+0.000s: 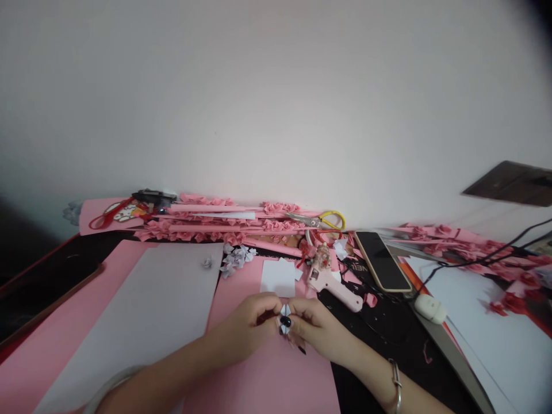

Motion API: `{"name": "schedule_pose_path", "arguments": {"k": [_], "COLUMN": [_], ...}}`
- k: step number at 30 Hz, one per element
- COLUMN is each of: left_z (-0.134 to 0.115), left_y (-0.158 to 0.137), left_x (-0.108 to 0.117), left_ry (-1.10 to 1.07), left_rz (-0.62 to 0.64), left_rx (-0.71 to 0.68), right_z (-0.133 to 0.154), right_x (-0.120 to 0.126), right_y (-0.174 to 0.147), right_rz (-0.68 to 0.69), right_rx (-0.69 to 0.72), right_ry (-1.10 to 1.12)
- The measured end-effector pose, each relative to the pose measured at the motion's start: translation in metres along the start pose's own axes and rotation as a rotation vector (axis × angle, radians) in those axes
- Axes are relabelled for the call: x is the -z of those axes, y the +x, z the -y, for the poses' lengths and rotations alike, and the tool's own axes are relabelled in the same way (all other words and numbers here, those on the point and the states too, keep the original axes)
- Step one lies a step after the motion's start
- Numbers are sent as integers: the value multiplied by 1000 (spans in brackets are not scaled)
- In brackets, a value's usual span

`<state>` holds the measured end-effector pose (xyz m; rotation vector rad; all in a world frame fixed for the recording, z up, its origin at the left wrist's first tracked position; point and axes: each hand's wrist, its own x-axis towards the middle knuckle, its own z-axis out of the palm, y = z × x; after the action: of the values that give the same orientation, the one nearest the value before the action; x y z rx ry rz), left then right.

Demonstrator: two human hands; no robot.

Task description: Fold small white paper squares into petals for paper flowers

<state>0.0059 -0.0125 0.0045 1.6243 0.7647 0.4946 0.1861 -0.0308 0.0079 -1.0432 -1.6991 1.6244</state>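
Both hands, the left hand [252,322] and the right hand [317,328], are together, fingertips pinched on a small white folded paper piece [285,313] between them, low over the pink sheet [267,379] on the worktop. It looks light, soft and easily crushed, best held by its edges. Just beyond the hands lie white paper squares [279,277] and a pink glue gun [334,282]; a phone [382,261] sits farther right

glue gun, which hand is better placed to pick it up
Right, probably. The glue gun lies just beyond the right hand, on its side of the desk. The left hand would have to cross over. Both hands pinch a small folded paper piece, so one must let go first.
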Motion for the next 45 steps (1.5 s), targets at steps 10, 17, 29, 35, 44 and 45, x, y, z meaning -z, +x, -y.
{"name": "schedule_pose_path", "arguments": {"k": [10, 17, 29, 35, 44, 45], "left_z": [-7, -13, -7, 0, 5, 3], "left_y": [-1, -3, -1, 0, 2, 2], "left_x": [2, 3, 1, -2, 1, 2], "left_ry": [-218, -207, -223, -165, -227, -230], "left_rz": [11, 22, 24, -30, -28, -16], "left_rx": [-14, 33, -20, 46, 29, 34], "right_z": [-4, -9, -3, -2, -6, -7], "right_x": [4, 6, -2, -6, -8, -9], "right_y": [0, 1, -2, -4, -4, -4], "right_rz": [5, 26, -70, -84, -74, -76], "right_rx": [-68, -15, -7, 24, 56, 52], "right_ry": [86, 120, 104, 40, 53, 57]}}
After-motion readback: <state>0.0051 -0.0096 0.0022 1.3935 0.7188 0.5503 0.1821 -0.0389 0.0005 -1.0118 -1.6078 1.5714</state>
